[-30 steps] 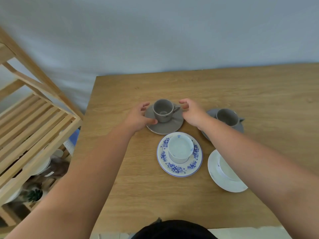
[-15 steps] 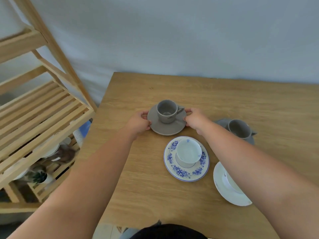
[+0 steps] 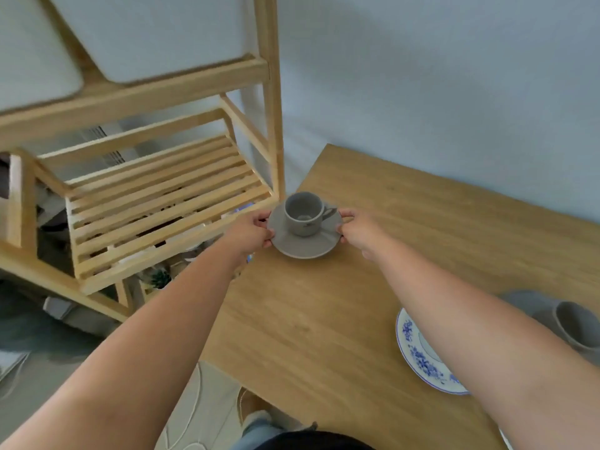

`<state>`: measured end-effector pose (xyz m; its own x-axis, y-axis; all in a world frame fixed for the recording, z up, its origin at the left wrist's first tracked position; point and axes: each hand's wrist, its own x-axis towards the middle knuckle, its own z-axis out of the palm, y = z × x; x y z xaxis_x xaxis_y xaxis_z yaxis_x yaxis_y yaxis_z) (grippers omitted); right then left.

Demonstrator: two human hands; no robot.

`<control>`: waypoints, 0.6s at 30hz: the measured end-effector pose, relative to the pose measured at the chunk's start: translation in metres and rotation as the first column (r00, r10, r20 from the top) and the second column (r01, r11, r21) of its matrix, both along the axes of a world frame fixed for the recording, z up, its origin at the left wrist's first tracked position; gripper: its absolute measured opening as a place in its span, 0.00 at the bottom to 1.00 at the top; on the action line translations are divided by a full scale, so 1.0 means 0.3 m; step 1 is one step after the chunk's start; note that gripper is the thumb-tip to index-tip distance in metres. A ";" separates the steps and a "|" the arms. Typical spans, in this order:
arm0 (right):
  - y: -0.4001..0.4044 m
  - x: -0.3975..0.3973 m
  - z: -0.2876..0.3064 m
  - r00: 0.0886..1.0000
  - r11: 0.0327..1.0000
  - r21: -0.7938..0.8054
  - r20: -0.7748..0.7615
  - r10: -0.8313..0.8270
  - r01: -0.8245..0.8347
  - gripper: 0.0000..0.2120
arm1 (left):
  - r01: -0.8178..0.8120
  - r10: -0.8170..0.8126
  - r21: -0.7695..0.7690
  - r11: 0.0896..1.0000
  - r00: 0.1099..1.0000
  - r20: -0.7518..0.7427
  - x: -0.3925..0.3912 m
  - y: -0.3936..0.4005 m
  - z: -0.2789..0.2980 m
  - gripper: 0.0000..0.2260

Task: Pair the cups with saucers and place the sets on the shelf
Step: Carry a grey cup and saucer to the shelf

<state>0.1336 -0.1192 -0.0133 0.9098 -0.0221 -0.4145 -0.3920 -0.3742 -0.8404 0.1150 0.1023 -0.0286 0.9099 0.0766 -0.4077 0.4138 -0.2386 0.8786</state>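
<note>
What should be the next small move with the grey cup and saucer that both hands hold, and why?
Probably carry the set leftward, kept level, toward the slatted shelf. The left hand and right hand pinch opposite rims of the grey saucer, with the grey cup upright and loose on it, near the table corner beside the shelf.

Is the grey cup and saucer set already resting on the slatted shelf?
No, both hands hold the grey saucer with its cup beside the shelf.
</note>
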 end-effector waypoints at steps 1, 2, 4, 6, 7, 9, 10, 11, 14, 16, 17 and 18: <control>0.054 0.011 -0.002 1.000 1.000 0.006 0.001 0.025 -0.025 0.14 | -0.018 0.018 -0.004 1.000 1.000 -0.005 -0.012 0.052 0.007 0.18; 0.109 0.022 -0.005 0.999 0.999 0.010 0.000 0.047 -0.047 0.14 | -0.042 0.041 -0.011 0.999 0.999 -0.008 -0.021 0.103 0.012 0.18; 0.215 0.048 -0.016 0.996 0.995 0.020 -0.012 0.093 -0.093 0.15 | -0.099 0.098 -0.015 0.995 0.995 -0.020 -0.035 0.206 0.013 0.18; 0.316 0.074 -0.029 0.990 0.990 0.040 -0.023 0.137 -0.136 0.15 | -0.152 0.153 0.010 0.988 0.988 -0.020 -0.043 0.308 0.003 0.18; 0.366 0.086 -0.031 0.987 0.986 0.043 -0.023 0.160 -0.159 0.14 | -0.171 0.171 0.018 0.985 0.985 -0.017 -0.050 0.353 0.002 0.18; 0.463 0.111 -0.040 0.976 0.976 0.037 -0.014 0.217 -0.216 0.13 | -0.210 0.211 0.021 0.977 0.977 -0.017 -0.061 0.439 0.002 0.18; 0.508 0.123 -0.048 0.970 0.969 0.033 -0.015 0.244 -0.243 0.13 | -0.239 0.239 0.017 0.971 0.971 -0.021 -0.066 0.475 0.006 0.18; 0.551 0.133 -0.054 0.965 0.965 0.031 -0.022 0.261 -0.260 0.13 | -0.261 0.262 0.024 0.965 0.965 -0.024 -0.069 0.510 0.008 0.19; 0.674 0.161 -0.089 0.956 0.955 0.058 -0.020 0.293 -0.291 0.14 | -0.282 0.285 0.117 0.952 0.958 -0.013 -0.075 0.623 -0.008 0.21; 0.750 0.171 -0.105 0.949 0.948 0.082 -0.031 0.312 -0.309 0.16 | -0.276 0.284 0.187 0.943 0.959 -0.021 -0.081 0.688 -0.016 0.22; 0.784 0.176 -0.113 0.947 0.945 0.092 -0.045 0.318 -0.313 0.17 | -0.271 0.284 0.214 0.939 0.958 -0.031 -0.084 0.716 -0.020 0.22; 0.819 0.186 -0.129 0.945 0.944 0.099 -0.057 0.322 -0.316 0.18 | -0.272 0.287 0.240 0.932 0.957 -0.031 -0.087 0.740 -0.019 0.23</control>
